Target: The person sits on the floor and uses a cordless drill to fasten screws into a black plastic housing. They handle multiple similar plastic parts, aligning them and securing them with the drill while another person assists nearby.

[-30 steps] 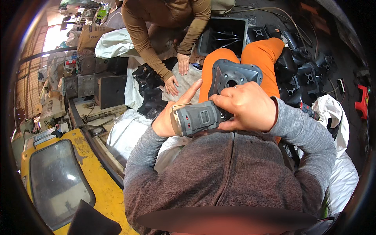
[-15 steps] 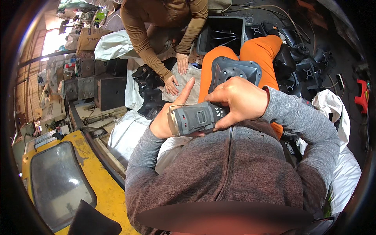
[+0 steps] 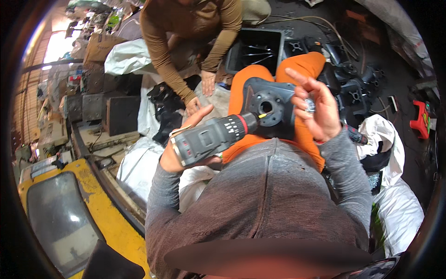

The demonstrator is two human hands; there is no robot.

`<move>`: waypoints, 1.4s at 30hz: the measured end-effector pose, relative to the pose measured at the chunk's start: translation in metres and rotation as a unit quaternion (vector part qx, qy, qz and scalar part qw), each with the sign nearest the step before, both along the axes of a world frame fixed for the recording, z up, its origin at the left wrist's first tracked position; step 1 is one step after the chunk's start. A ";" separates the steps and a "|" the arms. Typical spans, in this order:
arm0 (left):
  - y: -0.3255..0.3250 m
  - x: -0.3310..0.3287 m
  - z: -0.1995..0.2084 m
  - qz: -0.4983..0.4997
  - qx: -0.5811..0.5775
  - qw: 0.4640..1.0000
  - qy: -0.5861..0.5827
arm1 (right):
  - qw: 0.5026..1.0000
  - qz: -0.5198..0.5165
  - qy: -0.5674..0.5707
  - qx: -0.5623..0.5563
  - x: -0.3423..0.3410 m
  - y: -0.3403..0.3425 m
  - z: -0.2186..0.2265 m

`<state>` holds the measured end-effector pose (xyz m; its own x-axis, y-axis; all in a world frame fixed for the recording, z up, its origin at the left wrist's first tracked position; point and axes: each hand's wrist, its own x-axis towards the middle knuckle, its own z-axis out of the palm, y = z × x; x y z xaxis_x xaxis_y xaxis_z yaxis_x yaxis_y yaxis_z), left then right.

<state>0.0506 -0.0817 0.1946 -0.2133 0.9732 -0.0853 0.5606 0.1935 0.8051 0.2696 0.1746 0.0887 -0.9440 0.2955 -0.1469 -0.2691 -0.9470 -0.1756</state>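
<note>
Drill (image 3: 206, 139), grey plastic, red-ringed, looks heavy, rigid; I'd grip its rear, as left fingers (image 3: 213, 160) do; right fingers (image 3: 302, 103) hold a small silvery piece (image 3: 310, 106).

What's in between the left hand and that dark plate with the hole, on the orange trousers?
A grey power drill: the left hand grips it, and its yellow tip points toward the plate. The head view shows this.

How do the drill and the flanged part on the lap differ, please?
The drill is long and narrow; the part is broad and flared. The drill carries a red ring, while the part shows no bright colour. The drill is in the left grip; the part lies on the orange trousers. Both are mostly dark grey.
</note>
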 end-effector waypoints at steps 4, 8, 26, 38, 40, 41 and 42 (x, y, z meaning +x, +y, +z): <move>0.014 0.005 0.001 -0.056 0.017 0.997 0.048 | 0.995 -0.023 -0.031 -0.097 -0.004 -0.027 -0.026; 0.026 0.013 0.011 -0.064 -0.004 0.997 0.044 | 0.988 -0.037 -0.033 -0.144 -0.003 -0.035 -0.033; 0.015 0.009 0.001 0.033 -0.060 0.996 -0.063 | 0.992 0.073 -0.086 -0.051 0.022 -0.045 -0.043; 0.015 0.001 0.009 -0.011 -0.094 0.988 -0.122 | 0.977 0.192 -0.013 0.093 0.027 -0.033 -0.046; 0.018 -0.001 0.013 -0.004 -0.122 0.978 -0.172 | 0.967 0.225 0.000 0.118 0.025 -0.030 -0.048; 0.017 -0.002 0.013 -0.020 -0.115 0.980 -0.160 | 0.965 0.235 0.001 0.114 0.023 -0.029 -0.049; 0.017 -0.003 0.012 -0.036 -0.107 0.983 -0.148 | 0.963 0.244 0.002 0.110 0.020 -0.030 -0.048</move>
